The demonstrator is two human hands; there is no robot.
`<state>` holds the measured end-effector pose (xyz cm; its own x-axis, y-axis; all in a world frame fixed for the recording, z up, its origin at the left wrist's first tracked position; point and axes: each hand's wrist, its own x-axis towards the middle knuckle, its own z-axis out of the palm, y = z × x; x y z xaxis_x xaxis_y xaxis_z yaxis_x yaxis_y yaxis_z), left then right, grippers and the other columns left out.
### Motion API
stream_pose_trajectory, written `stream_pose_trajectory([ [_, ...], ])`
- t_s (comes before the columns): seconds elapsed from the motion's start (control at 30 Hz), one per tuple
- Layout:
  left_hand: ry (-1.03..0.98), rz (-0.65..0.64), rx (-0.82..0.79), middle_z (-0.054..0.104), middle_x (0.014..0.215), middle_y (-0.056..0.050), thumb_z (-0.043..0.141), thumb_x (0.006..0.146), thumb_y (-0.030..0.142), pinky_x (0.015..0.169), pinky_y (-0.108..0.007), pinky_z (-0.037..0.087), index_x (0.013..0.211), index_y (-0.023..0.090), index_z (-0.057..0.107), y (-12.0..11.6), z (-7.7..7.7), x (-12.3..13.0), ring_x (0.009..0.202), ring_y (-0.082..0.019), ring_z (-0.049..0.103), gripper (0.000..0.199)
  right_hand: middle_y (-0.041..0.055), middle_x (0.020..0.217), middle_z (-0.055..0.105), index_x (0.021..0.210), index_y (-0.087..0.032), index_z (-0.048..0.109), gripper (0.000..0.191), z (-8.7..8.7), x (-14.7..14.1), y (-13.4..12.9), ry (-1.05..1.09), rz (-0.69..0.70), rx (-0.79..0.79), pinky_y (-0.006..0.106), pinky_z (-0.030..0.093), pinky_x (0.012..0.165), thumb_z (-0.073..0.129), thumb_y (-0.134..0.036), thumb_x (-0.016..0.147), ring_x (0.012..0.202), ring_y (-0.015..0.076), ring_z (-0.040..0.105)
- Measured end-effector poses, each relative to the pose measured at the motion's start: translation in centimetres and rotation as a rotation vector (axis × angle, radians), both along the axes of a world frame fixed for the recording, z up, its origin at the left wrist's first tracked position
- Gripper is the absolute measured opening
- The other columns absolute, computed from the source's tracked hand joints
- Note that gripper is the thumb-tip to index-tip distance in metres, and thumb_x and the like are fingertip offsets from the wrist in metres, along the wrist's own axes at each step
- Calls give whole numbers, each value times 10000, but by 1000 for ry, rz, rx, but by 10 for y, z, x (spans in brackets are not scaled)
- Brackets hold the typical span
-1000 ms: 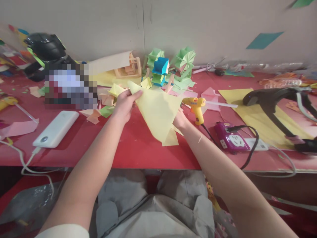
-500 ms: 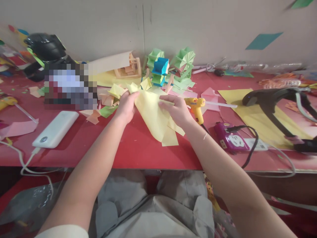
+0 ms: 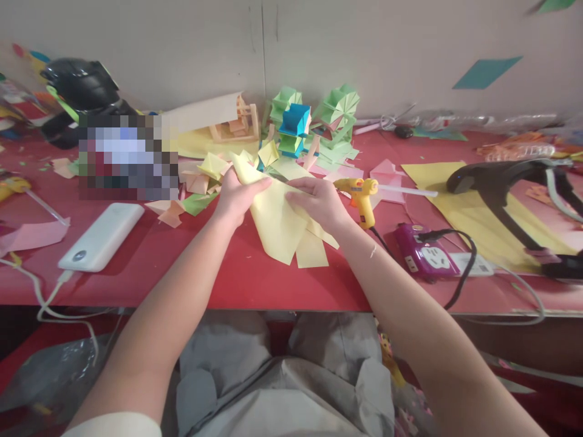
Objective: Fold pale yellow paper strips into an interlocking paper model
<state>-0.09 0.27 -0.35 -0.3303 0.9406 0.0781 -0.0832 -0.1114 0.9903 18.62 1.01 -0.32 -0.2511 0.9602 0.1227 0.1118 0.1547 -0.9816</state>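
A pale yellow sheet of paper [image 3: 279, 233] hangs bent between my two hands over the red table. My left hand [image 3: 239, 195] grips its upper left part, thumb lying on top. At the upper right edge, my right hand [image 3: 321, 201] pinches the sheet between thumb and fingers. Underneath, smaller pale yellow paper pieces [image 3: 312, 252] lie on the table. Just beyond my hands stand a blue and green folded-paper piece [image 3: 295, 127] and green folded-paper shapes [image 3: 339, 108]. Folded yellow paper [image 3: 213, 165] lies left of the sheet.
A yellow glue gun [image 3: 362, 197] lies right of my right hand, near a purple power socket [image 3: 426, 252] with cables. A white power bank [image 3: 102, 237] is at left. Farther right, a black strap-like device [image 3: 496, 188] rests on yellow paper [image 3: 432, 182]. A wall [image 3: 182, 48] rises behind.
The sheet has been bent further, its lower end swinging slightly left. My left thumb has moved right across its top, and my right hand has shifted slightly left.
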Motion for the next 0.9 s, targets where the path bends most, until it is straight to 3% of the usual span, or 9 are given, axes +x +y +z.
stream_pose_trajectory([
  [0.27, -22, -94, -39, 699, 897, -25, 925, 531, 238, 755, -338, 558, 1020, 204, 595, -4, 2, 6, 838, -219, 689, 592, 53, 793, 745, 900, -170, 737, 291, -1, 0, 0, 33, 42, -71, 303, 529, 598, 805, -395, 729, 678, 165, 664],
  [0.63, -193, -195, 38, 758, 904, -76, 807, 697, 305, 861, -412, 578, 840, 189, 596, -6, 17, 4, 954, -276, 729, 281, 66, 897, 787, 924, -194, 758, 307, 1, -2, -2, 80, 100, -80, 346, 598, 711, 830, -387, 695, 805, 208, 731],
  [0.9, -229, -110, 64, 703, 860, -30, 799, 763, 476, 859, -378, 580, 908, 240, 575, 1, 11, -1, 1059, -272, 715, 357, 69, 880, 787, 884, -195, 768, 270, -5, -3, -1, 51, 103, -29, 373, 611, 756, 834, -390, 709, 835, 226, 742],
])
